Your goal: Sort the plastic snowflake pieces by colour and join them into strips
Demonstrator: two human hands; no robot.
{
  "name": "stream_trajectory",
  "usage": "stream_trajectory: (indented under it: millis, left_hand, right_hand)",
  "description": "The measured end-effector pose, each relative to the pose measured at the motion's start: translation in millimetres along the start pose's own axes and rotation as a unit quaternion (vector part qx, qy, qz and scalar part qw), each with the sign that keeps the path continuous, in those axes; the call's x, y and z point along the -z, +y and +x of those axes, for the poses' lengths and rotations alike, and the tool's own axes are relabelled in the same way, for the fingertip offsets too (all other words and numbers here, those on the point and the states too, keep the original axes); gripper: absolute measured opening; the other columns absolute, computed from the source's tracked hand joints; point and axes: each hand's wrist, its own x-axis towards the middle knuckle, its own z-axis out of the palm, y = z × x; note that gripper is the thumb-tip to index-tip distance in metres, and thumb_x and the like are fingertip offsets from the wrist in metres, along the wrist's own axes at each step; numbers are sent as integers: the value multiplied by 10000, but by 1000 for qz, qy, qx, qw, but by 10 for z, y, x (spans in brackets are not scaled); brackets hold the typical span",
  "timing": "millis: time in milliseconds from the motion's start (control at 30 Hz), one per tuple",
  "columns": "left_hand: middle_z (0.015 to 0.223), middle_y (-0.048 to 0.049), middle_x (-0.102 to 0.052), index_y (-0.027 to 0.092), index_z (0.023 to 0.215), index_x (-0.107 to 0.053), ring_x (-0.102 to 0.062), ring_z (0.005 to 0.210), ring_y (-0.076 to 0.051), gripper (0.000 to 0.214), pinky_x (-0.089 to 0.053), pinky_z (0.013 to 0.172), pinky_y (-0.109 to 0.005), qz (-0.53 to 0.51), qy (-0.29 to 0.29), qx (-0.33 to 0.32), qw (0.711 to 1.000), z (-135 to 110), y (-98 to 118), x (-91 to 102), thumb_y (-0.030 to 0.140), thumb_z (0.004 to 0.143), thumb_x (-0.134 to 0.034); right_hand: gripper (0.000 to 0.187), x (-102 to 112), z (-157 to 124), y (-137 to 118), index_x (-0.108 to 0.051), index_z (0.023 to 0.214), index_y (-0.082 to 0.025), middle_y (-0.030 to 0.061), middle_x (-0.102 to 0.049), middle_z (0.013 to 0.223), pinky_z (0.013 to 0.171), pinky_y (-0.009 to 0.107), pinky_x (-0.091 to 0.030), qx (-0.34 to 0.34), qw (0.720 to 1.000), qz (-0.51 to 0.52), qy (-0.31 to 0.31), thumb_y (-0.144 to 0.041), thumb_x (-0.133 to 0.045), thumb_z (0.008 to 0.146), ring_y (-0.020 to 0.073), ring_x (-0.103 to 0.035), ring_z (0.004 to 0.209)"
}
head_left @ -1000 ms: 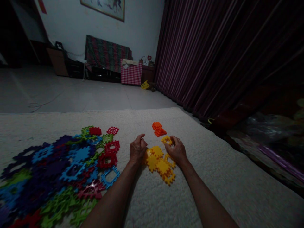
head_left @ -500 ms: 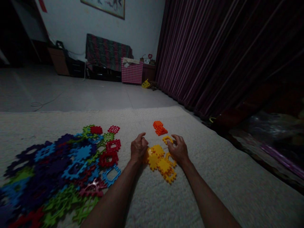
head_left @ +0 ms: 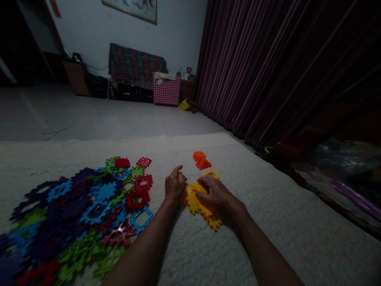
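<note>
My left hand (head_left: pixel 175 185) is closed beside the left edge of a small pile of yellow interlocking plastic pieces (head_left: pixel 194 201), its index finger raised and the others curled. Whatever it may hold is hidden. Over the right part of that pile lies my right hand (head_left: pixel 218 192), thumb and fingers apart, touching the flat yellow pieces and covering some of them. A yellow ring-shaped piece (head_left: pixel 212 174) shows just beyond its knuckles. Farther off, a few orange interlocking pieces (head_left: pixel 201 159) rest together.
Left of my arm spreads a big heap of purple, blue, green and red interlocking pieces (head_left: pixel 74 208). Everything lies on a pale quilted mat (head_left: pixel 268 222). Purple curtains (head_left: pixel 247 59) hang at the right, near plastic-wrapped items (head_left: pixel 345 159). A checkered cloth (head_left: pixel 166 91) covers something by the wall.
My right hand has moved left from the yellow ring-shaped piece onto the yellow pile. The ring piece stays behind on the mat. My left hand has hardly moved.
</note>
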Motion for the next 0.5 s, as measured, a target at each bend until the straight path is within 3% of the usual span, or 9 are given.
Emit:
stream_trajectory:
  millis: [267,400,500]
  left_hand:
    - [696,-30,-707,130,1199,-658,-656,663,-151,434,-494,670,-240,1,2,6,1000,-5,4,-1,185,843,-417]
    - [693,-24,-704,129,1197,-657,-655,658,-147,431,-493,672,-239,-3,5,-5,1000,-4,-12,-14,187,847,-413]
    - [680,-20,-699,129,1186,-664,-656,652,-147,426,-490,672,-240,-4,5,-1,1000,-8,-6,-17,189,847,-414]
  right_hand:
    - [294,-33,14,58,-659,1017,-200,36,-612,920,734,298,-484,-15,1000,20,-15,-262,-630,730,182,-570,817]
    - [393,3,53,166,-649,1098,-203,62,-648,1013,755,314,-522,-24,997,66,31,-281,-642,712,191,-613,860]
    - [423,63,64,331,-634,1136,-216,84,-645,1093,734,328,-547,-55,989,94,103,-318,-622,726,198,-632,869]
